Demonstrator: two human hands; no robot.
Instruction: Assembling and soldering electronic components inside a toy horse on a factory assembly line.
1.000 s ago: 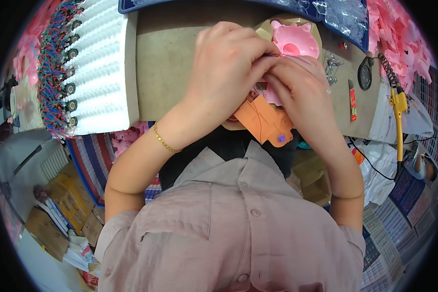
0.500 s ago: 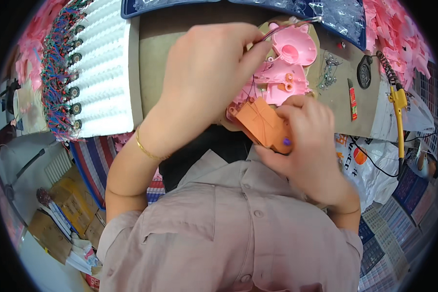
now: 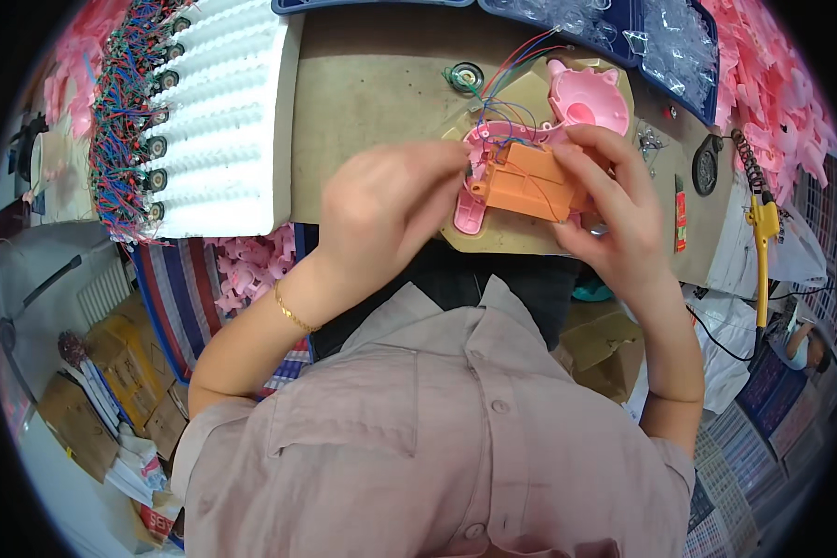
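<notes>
An orange plastic box [image 3: 527, 181] with thin wires across its face lies over an open pink toy shell [image 3: 469, 216]. My right hand [image 3: 618, 200] grips the box's right end between thumb and fingers. At the left end, the fingertips of my left hand [image 3: 381, 205] are pinched together beside the shell's edge; what they hold is too small to make out. Red, blue and green wires [image 3: 504, 74] rise from the shell. A small round speaker [image 3: 465, 77] lies behind it. Right of the wires rests a pink, eared, bowl-like shell piece [image 3: 588, 98].
A white ridged foam tray [image 3: 242, 112] with rows of wired speakers stands at left. Blue bins [image 3: 674, 46] of clear parts sit at the back. A red cutter [image 3: 681, 219], a black coil-like disc [image 3: 707, 166] and a yellow-handled tool [image 3: 763, 223] are at right.
My left hand has come down from the wires at the back to the box's left end. The box has shifted up and now lies flatter over the shell. The loose speaker has come into sight.
</notes>
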